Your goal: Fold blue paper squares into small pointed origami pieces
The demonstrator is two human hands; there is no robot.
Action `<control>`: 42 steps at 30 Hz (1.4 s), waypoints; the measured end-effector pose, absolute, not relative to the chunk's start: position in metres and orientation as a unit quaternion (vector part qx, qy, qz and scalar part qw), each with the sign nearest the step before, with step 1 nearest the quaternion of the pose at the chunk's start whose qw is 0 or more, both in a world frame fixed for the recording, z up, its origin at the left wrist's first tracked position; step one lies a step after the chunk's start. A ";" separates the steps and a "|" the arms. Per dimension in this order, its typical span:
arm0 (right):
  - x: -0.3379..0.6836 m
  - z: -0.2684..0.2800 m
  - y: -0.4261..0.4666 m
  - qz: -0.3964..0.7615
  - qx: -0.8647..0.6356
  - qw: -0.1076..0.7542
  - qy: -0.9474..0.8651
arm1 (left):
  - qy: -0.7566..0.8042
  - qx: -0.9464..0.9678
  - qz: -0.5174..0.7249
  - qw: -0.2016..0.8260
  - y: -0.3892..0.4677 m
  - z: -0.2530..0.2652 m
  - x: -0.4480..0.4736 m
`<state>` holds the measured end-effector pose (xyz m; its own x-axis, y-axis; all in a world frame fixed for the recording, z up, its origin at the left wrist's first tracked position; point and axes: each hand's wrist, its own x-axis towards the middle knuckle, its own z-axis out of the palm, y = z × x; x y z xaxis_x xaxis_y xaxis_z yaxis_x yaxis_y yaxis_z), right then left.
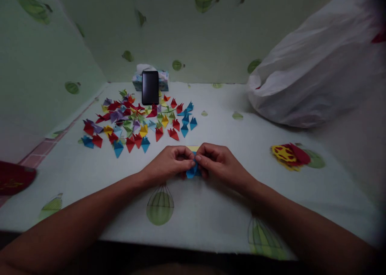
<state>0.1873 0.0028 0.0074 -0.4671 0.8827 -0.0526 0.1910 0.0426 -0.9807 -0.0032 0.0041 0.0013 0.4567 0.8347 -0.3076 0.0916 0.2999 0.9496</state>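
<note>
A small blue folded-paper piece (191, 173) is pinched by the left hand (173, 161) and right hand (218, 162) over the white balloon-printed tabletop (208, 222), each gripping one side, probably because something so small needs steadying.

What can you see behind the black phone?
A patterned tissue box, white tissue poking from its top; the phone covers the box's middle, so that part cannot be seen.
</note>
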 end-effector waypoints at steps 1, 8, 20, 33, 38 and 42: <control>0.187 0.007 0.003 0.552 -0.411 0.309 -0.656 | 0.448 0.528 0.268 0.669 0.004 0.001 -0.004; 0.188 0.009 0.003 0.535 -0.439 0.329 -0.642 | 0.419 0.529 0.317 0.666 0.002 0.003 -0.002; 0.181 0.001 -0.005 0.563 -0.438 0.517 -0.473 | 0.395 0.512 0.426 0.633 -0.007 -0.004 0.009; 0.174 -0.001 -0.013 0.566 -0.436 0.520 -0.468 | 0.422 0.600 0.471 0.490 -0.011 -0.005 0.008; 0.175 -0.001 -0.014 0.557 -0.430 0.525 -0.480 | 0.407 0.686 0.462 0.387 -0.010 -0.002 0.005; 0.175 0.001 -0.015 0.557 -0.436 0.522 -0.476 | 0.419 0.704 0.456 0.348 -0.009 0.002 0.003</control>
<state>0.1748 -0.0147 0.0011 -0.0744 0.9972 0.0106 -0.1660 -0.0019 -0.9861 0.0032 -0.0094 0.0023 0.2327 0.9071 0.3508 0.2724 -0.4071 0.8718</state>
